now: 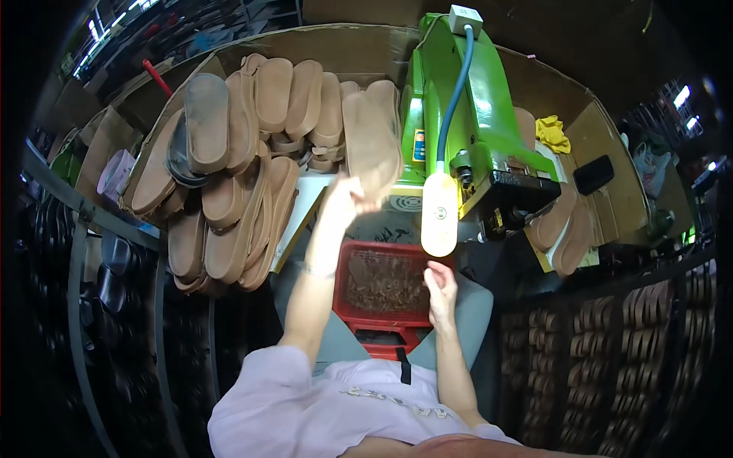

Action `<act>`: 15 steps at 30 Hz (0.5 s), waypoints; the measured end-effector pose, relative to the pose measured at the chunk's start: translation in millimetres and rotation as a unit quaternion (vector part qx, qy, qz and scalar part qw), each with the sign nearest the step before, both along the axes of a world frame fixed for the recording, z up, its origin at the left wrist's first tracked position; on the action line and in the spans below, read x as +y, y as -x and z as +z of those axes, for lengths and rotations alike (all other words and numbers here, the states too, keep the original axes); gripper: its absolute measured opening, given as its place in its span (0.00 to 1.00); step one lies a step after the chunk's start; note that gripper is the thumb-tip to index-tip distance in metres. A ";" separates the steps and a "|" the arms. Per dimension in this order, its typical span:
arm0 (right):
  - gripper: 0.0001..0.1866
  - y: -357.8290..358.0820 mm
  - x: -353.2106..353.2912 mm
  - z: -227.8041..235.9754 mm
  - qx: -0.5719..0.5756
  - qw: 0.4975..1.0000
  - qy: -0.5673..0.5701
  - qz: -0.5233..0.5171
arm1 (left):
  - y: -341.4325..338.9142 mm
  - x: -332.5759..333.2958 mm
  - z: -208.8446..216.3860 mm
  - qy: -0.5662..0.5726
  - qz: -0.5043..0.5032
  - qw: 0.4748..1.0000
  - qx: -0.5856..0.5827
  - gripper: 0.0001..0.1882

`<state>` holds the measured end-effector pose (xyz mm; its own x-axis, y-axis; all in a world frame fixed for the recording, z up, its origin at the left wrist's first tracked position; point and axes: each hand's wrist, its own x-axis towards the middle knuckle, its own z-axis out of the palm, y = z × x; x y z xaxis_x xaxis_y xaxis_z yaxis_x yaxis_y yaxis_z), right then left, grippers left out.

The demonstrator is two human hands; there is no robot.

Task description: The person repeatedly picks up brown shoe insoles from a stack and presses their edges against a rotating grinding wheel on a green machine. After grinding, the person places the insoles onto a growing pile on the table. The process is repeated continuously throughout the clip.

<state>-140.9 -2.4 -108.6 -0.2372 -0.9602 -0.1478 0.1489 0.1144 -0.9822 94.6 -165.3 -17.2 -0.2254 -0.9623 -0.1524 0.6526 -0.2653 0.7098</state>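
Note:
My left hand [345,201] reaches up to the left of the green machine. Its fingers, slightly blurred, close on the lower end of a tan shoe sole [372,126], which stands tilted among other soles. My right hand [440,293] hangs over my lap just below a lit white lamp [440,217], with thumb and fingers apart and nothing in them. Tan soles and sandals [243,221] are heaped to the left, one grey-black sole [207,122] among them.
A green machine [489,91] with a black head [519,195] rises ahead; the lamp hangs on its blue flexible neck. A red tray [347,305] with scraps lies between my knees. Right of the machine are a yellow cloth [553,134], a phone [594,175] and more soles [569,237]. Racks flank me.

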 end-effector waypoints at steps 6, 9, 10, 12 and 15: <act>0.24 -7.1 24.4 41.3 -0.068 0.984 0.006 0.164 | 53.0 177.3 -82.9 -0.045 -0.160 0.970 -0.176 0.34; 0.22 25.4 63.2 15.4 -0.050 0.979 -0.017 0.195 | 53.4 198.7 -56.5 -0.061 -0.038 0.994 -0.088 0.29; 0.22 28.7 77.3 11.9 -0.088 0.980 -0.037 0.174 | 47.3 198.1 -52.4 -0.037 -0.015 0.998 -0.056 0.28; 0.22 34.9 101.2 13.9 -0.169 0.973 -0.083 0.131 | 57.9 187.1 -25.1 0.027 0.036 0.999 -0.008 0.26; 0.21 42.3 127.9 8.8 -0.170 0.976 -0.088 0.101 | 68.2 174.0 -17.8 0.119 0.042 0.982 -0.143 0.24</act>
